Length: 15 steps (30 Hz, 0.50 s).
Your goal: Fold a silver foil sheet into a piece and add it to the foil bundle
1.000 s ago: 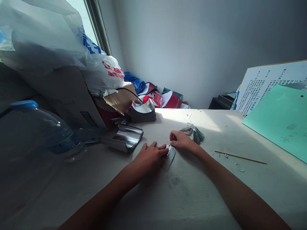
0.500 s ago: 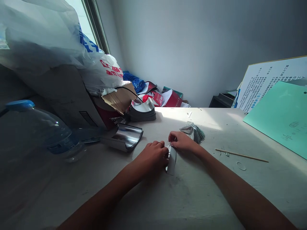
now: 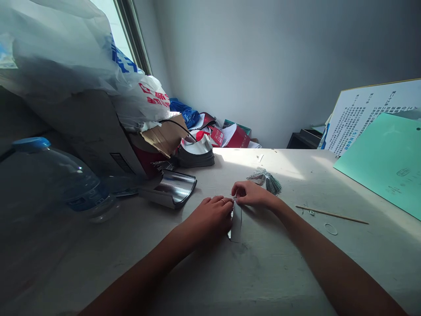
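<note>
A narrow pale strip (image 3: 236, 226) with a shiny side lies on the white table (image 3: 283, 272), pointing away from me. My left hand (image 3: 215, 215), with a ring on one finger, grips the strip's left side with bent fingers. At the strip's far end, my right hand (image 3: 251, 194) pinches its tip between thumb and fingers; the exact contact is small and partly hidden. Just behind my right hand lies a fanned bundle of thin metallic ties (image 3: 271, 183). A curved silvery shell (image 3: 176, 188) rests to the left of my hands.
A thin wooden stick (image 3: 332, 214) and a white ring (image 3: 330, 228) lie to the right. A plastic bottle (image 3: 82, 188), bags (image 3: 141, 98) and a dark curved piece (image 3: 195, 158) are at the left. A green folder (image 3: 388, 158) leans at the right.
My left hand has shifted slightly right and its fingers have come nearer the right hand's fingertips. The right hand has barely moved.
</note>
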Each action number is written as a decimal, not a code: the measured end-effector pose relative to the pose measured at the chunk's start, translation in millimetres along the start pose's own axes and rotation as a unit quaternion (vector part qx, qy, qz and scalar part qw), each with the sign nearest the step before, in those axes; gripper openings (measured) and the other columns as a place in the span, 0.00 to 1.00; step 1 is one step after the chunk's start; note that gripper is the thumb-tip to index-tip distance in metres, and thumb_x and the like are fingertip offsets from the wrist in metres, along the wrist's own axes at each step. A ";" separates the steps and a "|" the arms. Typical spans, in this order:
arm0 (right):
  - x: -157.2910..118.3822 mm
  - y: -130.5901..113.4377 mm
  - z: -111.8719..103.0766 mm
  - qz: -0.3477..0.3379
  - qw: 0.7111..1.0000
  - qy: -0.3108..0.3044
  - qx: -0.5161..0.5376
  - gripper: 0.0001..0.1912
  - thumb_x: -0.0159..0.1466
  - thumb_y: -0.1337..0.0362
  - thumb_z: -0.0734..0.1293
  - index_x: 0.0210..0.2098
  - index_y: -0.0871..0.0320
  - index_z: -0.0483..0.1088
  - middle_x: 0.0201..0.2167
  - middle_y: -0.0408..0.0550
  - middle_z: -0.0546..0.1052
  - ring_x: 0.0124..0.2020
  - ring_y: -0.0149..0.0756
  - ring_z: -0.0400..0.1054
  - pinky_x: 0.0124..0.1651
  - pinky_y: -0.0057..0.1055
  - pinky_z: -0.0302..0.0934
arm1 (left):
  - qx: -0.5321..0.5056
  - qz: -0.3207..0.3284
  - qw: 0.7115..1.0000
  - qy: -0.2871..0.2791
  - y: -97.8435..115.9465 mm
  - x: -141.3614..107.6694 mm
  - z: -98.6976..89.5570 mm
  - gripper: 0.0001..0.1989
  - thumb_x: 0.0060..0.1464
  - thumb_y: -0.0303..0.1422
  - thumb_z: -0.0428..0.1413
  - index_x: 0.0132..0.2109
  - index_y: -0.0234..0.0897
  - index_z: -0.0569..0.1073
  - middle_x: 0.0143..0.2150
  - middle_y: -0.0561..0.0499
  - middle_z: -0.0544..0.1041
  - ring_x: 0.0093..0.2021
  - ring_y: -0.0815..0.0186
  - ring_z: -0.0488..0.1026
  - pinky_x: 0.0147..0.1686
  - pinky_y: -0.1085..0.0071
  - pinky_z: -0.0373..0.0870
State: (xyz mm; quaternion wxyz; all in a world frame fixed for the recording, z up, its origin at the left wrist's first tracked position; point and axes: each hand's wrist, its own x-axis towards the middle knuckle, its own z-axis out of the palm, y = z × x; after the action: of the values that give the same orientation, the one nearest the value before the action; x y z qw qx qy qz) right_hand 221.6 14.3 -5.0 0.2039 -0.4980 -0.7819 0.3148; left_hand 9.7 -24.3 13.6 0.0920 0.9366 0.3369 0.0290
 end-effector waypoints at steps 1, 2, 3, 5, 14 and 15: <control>-0.2 -0.4 -0.1 0.001 1.000 -0.002 -0.001 0.12 0.54 0.75 0.68 0.37 0.59 0.73 0.28 0.41 0.73 0.29 0.30 0.65 0.31 0.25 0.55 | -0.002 -0.004 1.000 0.001 1.5 -0.2 -1.5 0.10 0.59 0.28 0.55 0.48 0.39 0.72 0.55 0.46 0.76 0.62 0.53 0.68 0.61 0.55 0.63; -0.3 -0.8 0.0 0.003 1.000 -0.003 -0.002 0.12 0.54 0.75 0.68 0.37 0.59 0.73 0.28 0.41 0.73 0.29 0.30 0.65 0.31 0.25 0.55 | -0.002 -0.009 1.000 0.002 2.8 -0.3 -2.8 0.10 0.59 0.28 0.55 0.48 0.39 0.72 0.55 0.46 0.76 0.61 0.54 0.68 0.61 0.55 0.63; -0.4 -1.1 0.3 0.004 1.000 -0.001 -0.003 0.12 0.53 0.75 0.67 0.38 0.59 0.73 0.28 0.41 0.73 0.29 0.31 0.65 0.31 0.25 0.55 | -0.002 -0.013 1.000 0.001 3.8 -0.4 -3.9 0.10 0.59 0.28 0.54 0.48 0.39 0.72 0.55 0.46 0.76 0.61 0.54 0.69 0.60 0.56 0.63; -0.5 -1.8 1.3 0.008 1.000 0.007 -0.007 0.13 0.53 0.75 0.67 0.38 0.59 0.73 0.29 0.41 0.74 0.30 0.31 0.66 0.31 0.26 0.56 | 0.001 -0.023 1.000 -0.006 5.0 -0.2 -5.1 0.10 0.59 0.28 0.54 0.47 0.38 0.72 0.54 0.46 0.76 0.60 0.53 0.69 0.59 0.56 0.64; 2.4 -3.9 14.4 0.023 0.995 0.087 -0.031 0.12 0.55 0.76 0.65 0.37 0.58 0.71 0.31 0.43 0.75 0.33 0.33 0.68 0.37 0.28 0.58 | -0.011 -0.017 1.000 0.002 -6.3 0.5 3.7 0.10 0.60 0.33 0.56 0.48 0.40 0.71 0.57 0.47 0.74 0.61 0.51 0.66 0.58 0.55 0.65; 2.8 -4.3 15.8 0.024 0.995 0.096 -0.033 0.12 0.55 0.76 0.65 0.37 0.58 0.71 0.31 0.43 0.75 0.33 0.33 0.68 0.37 0.28 0.57 | -0.016 -0.014 1.000 0.001 -7.3 0.3 3.9 0.09 0.60 0.33 0.56 0.48 0.40 0.72 0.56 0.47 0.74 0.60 0.52 0.67 0.57 0.55 0.65</control>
State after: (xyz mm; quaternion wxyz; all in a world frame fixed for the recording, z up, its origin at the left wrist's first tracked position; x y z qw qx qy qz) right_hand 207.6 11.0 -13.4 0.2543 -0.5508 -0.7566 0.2440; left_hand 5.9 -19.2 8.4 0.1064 0.9302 0.3496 0.0344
